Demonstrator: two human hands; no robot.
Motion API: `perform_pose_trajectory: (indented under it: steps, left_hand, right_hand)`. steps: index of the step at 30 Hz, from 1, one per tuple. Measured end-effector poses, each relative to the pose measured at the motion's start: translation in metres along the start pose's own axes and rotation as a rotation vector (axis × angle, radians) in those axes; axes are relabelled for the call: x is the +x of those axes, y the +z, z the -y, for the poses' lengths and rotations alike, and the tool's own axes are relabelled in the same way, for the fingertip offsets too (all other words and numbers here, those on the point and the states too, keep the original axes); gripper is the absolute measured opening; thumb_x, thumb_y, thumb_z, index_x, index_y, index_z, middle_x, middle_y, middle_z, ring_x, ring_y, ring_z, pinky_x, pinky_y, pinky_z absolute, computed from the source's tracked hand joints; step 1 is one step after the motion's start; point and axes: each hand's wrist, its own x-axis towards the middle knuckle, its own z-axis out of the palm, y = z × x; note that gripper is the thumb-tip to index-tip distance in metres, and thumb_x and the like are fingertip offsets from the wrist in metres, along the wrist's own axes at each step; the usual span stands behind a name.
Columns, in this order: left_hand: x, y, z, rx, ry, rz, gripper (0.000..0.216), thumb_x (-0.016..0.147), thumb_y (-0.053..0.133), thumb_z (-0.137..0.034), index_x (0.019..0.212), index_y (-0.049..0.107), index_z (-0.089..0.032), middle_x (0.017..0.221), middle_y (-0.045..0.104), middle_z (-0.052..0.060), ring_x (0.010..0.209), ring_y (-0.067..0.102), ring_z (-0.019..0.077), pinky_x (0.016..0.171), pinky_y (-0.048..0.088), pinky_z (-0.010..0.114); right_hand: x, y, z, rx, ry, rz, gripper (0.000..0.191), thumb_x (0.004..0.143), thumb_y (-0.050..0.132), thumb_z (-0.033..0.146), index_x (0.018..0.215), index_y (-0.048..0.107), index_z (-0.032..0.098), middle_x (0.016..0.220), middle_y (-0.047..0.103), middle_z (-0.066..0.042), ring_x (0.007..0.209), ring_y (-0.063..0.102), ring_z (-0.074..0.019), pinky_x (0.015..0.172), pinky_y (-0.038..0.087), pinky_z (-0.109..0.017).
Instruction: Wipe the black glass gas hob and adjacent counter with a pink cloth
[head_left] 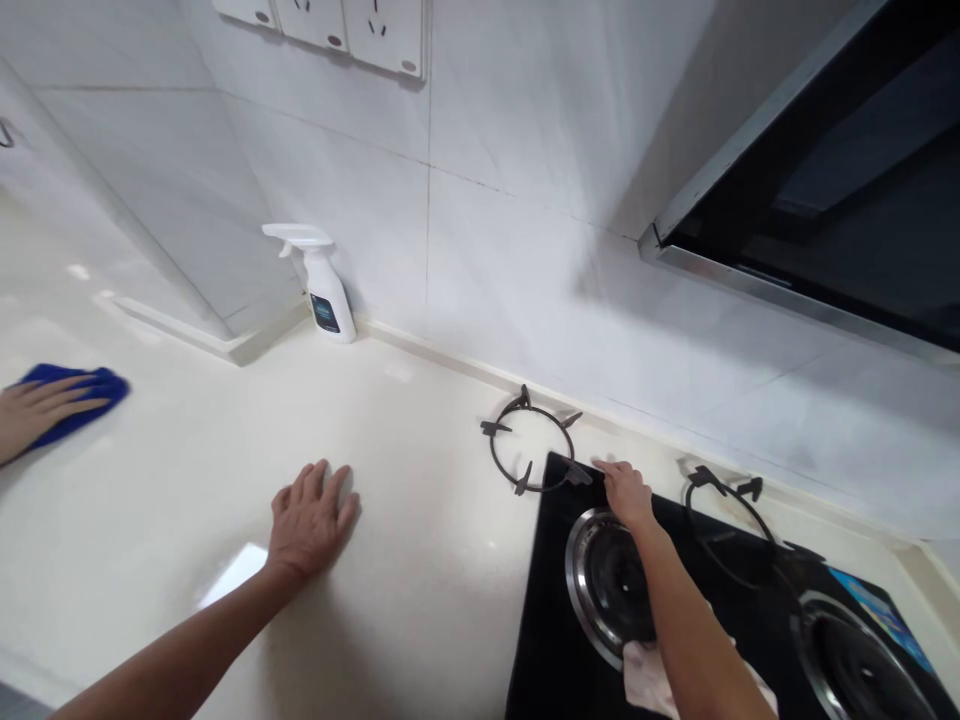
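My left hand (311, 515) lies palm down on the pale countertop (420, 560), fingers spread and holding nothing. At the back left edge of the black glass gas stove (540, 640), my right hand (628, 492) has its fingers bent over the rim; their undersides are hidden. Just left of that hand, a round black pan support (493, 450) lies partly on the counter and partly over the stove corner. Below my right forearm, a pale pinkish cloth (646, 678) rests on the stove beside the left burner (581, 590).
Another person's hand (34, 412) presses a blue cloth (112, 388) on the counter at far left. A white spray bottle (330, 305) stands in the wall corner. A second pan support (757, 520) sits at the stove's back; a dark range hood (825, 190) juts out above.
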Motion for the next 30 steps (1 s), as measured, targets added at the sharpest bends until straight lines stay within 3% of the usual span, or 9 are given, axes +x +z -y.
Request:
perform_pose_trajectory:
  steps: [10, 20, 30]
  left_hand:
    - [0.001, -0.004, -0.002, -0.004, -0.001, 0.020, 0.054, 0.099, 0.034, -0.044, 0.140, 0.056, -0.016, 0.155, 0.042, 0.022, 0.147, 0.030, 0.0360, 0.113, 0.027, 0.056]
    - [0.001, -0.005, -0.003, -0.004, -0.013, 0.031, 0.055, 0.099, 0.033, -0.044, 0.141, 0.056, -0.016, 0.155, 0.041, 0.021, 0.147, 0.029, 0.0347, 0.114, 0.025, 0.054]
    - [-0.001, -0.002, -0.003, -0.015, -0.030, 0.033, 0.054, 0.098, 0.037, -0.045, 0.141, 0.056, -0.019, 0.156, 0.042, 0.019, 0.148, 0.028, 0.0335, 0.116, 0.022, 0.054]
  right_hand:
    - [0.009, -0.002, -0.010, 0.165, 0.064, -0.103, 0.037, 0.098, 0.061, 0.040, 0.129, 0.059, 0.020, 0.133, 0.059, -0.009, 0.115, 0.060, -0.0235, 0.098, 0.053, -0.047]
    - [0.032, -0.004, 0.010, 0.144, 0.199, 0.049, 0.037, 0.097, 0.062, 0.044, 0.124, 0.061, 0.019, 0.125, 0.063, -0.008, 0.109, 0.063, -0.0222, 0.094, 0.054, -0.046]
    - [0.039, -0.014, 0.018, 0.092, 0.210, 0.142, 0.037, 0.097, 0.062, 0.043, 0.124, 0.061, 0.019, 0.126, 0.062, -0.008, 0.109, 0.063, -0.0222, 0.094, 0.054, -0.046]
